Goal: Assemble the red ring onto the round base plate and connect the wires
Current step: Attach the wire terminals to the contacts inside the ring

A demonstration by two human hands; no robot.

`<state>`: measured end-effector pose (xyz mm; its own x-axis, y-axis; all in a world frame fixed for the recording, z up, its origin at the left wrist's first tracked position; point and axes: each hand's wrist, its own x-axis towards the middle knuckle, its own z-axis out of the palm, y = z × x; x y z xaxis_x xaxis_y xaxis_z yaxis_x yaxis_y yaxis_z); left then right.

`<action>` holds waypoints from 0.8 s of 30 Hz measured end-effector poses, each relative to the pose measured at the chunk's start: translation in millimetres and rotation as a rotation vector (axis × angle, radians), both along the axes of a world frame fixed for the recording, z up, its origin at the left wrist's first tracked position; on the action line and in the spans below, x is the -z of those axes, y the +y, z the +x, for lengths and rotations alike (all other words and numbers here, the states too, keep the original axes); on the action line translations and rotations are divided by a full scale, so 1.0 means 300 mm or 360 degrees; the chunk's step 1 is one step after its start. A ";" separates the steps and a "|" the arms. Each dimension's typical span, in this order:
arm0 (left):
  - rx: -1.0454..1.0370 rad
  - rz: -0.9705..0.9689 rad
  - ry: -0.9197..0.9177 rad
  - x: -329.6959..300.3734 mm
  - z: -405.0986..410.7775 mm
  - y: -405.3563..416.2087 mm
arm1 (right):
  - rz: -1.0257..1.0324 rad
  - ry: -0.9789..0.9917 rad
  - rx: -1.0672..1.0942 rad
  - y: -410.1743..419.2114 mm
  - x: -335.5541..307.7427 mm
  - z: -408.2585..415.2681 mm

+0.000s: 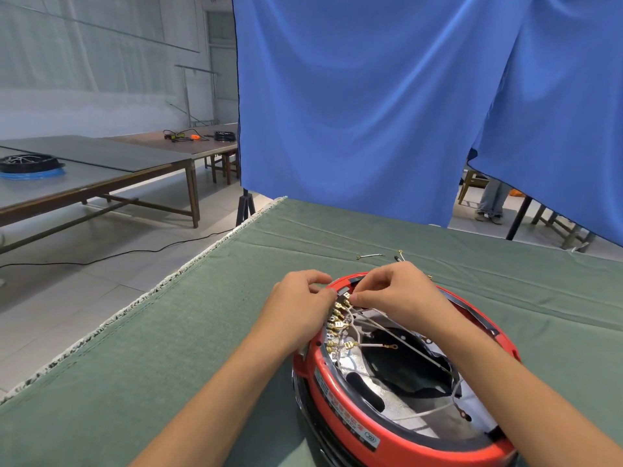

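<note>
The red ring [340,399] sits on the round base plate [397,375], whose shiny metal inside shows through the middle. Several white wires [397,335] with brass terminals cross the opening, and a row of brass connectors [335,323] lines the ring's left inner edge. My left hand [300,308] rests on the ring's far-left rim with curled fingers beside those connectors. My right hand [394,291] pinches a wire terminal at the top of the row, fingertips almost touching the left hand.
Loose small wire pieces [371,256] lie on the green cloth table [168,348] behind the ring. A blue curtain [371,96] hangs beyond the table. Long tables [101,163] with black rings stand at the left. A person's legs [490,200] show at far right.
</note>
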<state>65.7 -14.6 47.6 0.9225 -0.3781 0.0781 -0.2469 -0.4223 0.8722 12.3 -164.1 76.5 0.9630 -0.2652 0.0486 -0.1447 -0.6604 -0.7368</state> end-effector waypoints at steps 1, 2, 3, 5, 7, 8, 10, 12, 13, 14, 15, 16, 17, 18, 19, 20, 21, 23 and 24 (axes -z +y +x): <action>-0.0022 0.0104 -0.0021 -0.002 0.000 0.005 | -0.0013 -0.0060 -0.0010 -0.001 -0.003 -0.009; -0.0053 0.0193 -0.0049 -0.004 -0.001 0.010 | -0.0037 -0.0130 -0.0028 -0.004 -0.005 -0.016; -0.0077 0.0248 -0.0074 -0.006 -0.003 0.015 | -0.0079 -0.0198 -0.0053 -0.007 -0.009 -0.021; -0.0104 0.0312 -0.0100 -0.013 -0.012 0.022 | -0.0201 -0.0271 -0.0124 -0.005 -0.015 -0.030; -0.0141 0.0355 -0.0134 -0.021 -0.017 0.024 | -0.0315 -0.0281 -0.0207 0.006 -0.020 -0.034; -0.0166 0.0359 -0.0147 -0.024 -0.017 0.024 | -0.0348 -0.0289 -0.0241 0.011 -0.026 -0.036; -0.0191 0.0318 -0.0142 -0.027 -0.013 0.021 | -0.0433 -0.0289 -0.0300 0.018 -0.038 -0.037; -0.0207 0.0255 -0.0128 -0.024 -0.007 0.017 | -0.0560 -0.0225 -0.0361 0.026 -0.042 -0.039; -0.0217 0.0227 -0.0128 -0.021 -0.003 0.014 | -0.0600 -0.0192 -0.0376 0.030 -0.039 -0.041; -0.0226 0.0192 -0.0128 -0.017 0.002 0.011 | -0.0623 -0.0176 -0.0377 0.034 -0.032 -0.044; -0.0234 0.0152 -0.0131 -0.014 0.005 0.008 | -0.0630 -0.0179 -0.0361 0.036 -0.023 -0.047; -0.0245 0.0119 -0.0139 -0.010 0.008 0.006 | -0.0625 -0.0191 -0.0334 0.038 -0.015 -0.050; -0.0255 0.0099 -0.0151 -0.008 0.010 0.004 | -0.0617 -0.0200 -0.0309 0.039 -0.008 -0.052; -0.0264 0.0085 -0.0160 -0.006 0.011 0.004 | -0.0607 -0.0201 -0.0292 0.041 -0.002 -0.054; -0.0269 0.0072 -0.0165 -0.005 0.011 0.004 | -0.0596 -0.0197 -0.0284 0.043 0.001 -0.055; -0.0274 0.0065 -0.0170 -0.003 0.012 0.005 | -0.0591 -0.0195 -0.0282 0.046 0.003 -0.056; -0.0278 0.0063 -0.0174 -0.001 0.013 0.007 | -0.0595 -0.0192 -0.0283 0.049 0.003 -0.057; -0.0278 0.0058 -0.0177 0.002 0.014 0.009 | -0.0621 -0.0184 -0.0280 0.056 0.002 -0.058; -0.0274 0.0061 -0.0179 0.004 0.013 0.008 | -0.0630 -0.0187 -0.0267 0.058 0.001 -0.060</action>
<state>69.6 -12.2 46.5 0.9601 -0.2200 0.1726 -0.2629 -0.4993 0.8256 -5.7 -146.8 76.1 0.9730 -0.0447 0.2266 0.0581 -0.9022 -0.4275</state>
